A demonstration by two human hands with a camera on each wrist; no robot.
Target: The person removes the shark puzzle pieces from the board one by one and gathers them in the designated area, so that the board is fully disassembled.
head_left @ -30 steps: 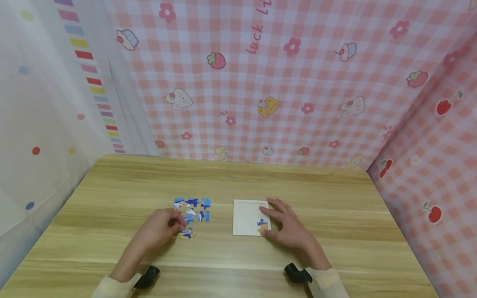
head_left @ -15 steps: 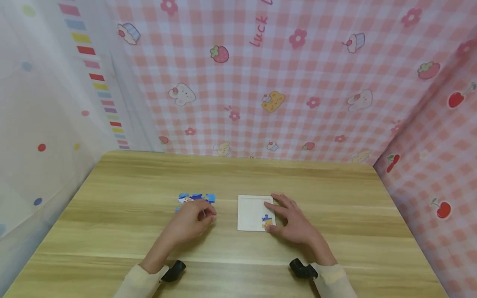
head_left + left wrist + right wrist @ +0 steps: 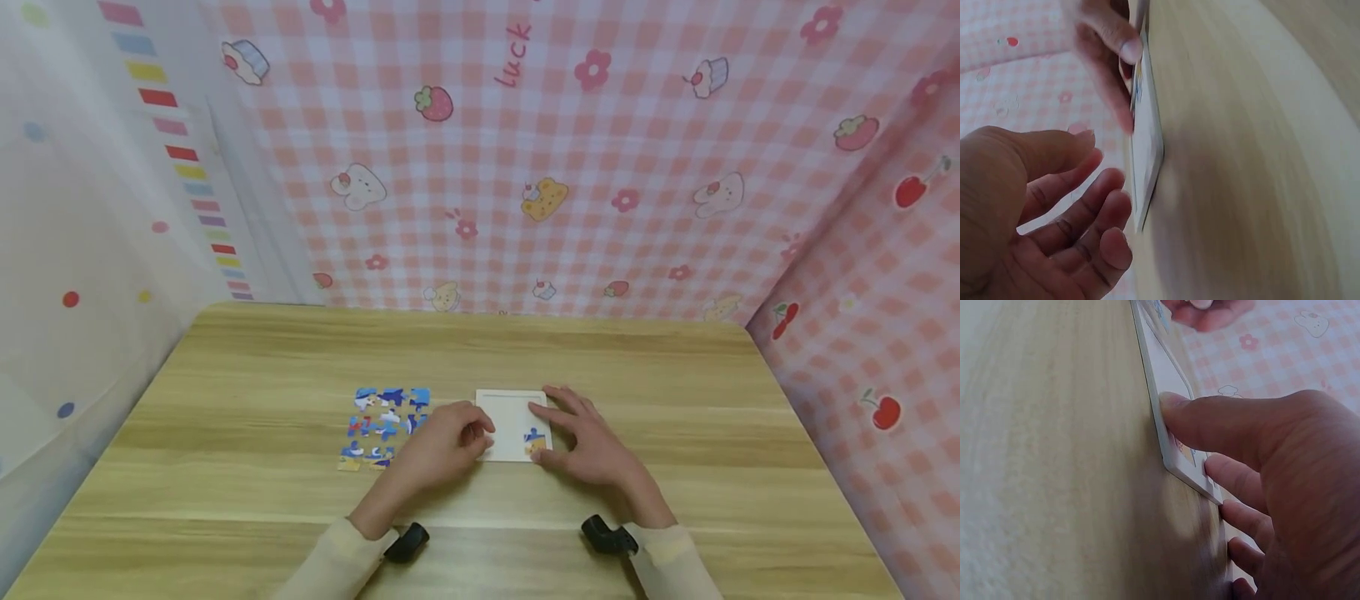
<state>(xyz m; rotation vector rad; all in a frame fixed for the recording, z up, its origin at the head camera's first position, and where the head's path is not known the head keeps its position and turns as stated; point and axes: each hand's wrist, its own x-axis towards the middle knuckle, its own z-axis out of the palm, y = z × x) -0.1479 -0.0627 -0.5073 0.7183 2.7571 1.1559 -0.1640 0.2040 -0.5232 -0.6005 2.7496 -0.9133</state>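
My left hand [image 3: 442, 446] reaches the left edge of a small pale puzzle tray [image 3: 502, 425]. Its fingers are loosely curved, and the left wrist view shows no piece between them. My right hand [image 3: 592, 450] spreads over the tray's right side: the thumb [image 3: 1175, 403] rests on the near rim, and the other fingers lie over the right side and far corner. One blue-and-yellow puzzle piece [image 3: 534, 442] sits in the tray's near right corner, beside that thumb. Left of the tray lie several blue puzzle pieces [image 3: 388, 417] in loose rows, partly hidden by my left hand.
The wooden table [image 3: 225, 492] reaches back to a pink checked cloth [image 3: 480, 158]. A pale dotted cloth [image 3: 75, 250] hangs at the left, and another checked cloth [image 3: 862, 350] at the right. Each wrist wears a black camera [image 3: 407, 543].
My left hand has moved right, from the loose puzzle pieces to the tray's left edge, uncovering most of them. My right hand stays on the tray. The head view has shifted slightly.
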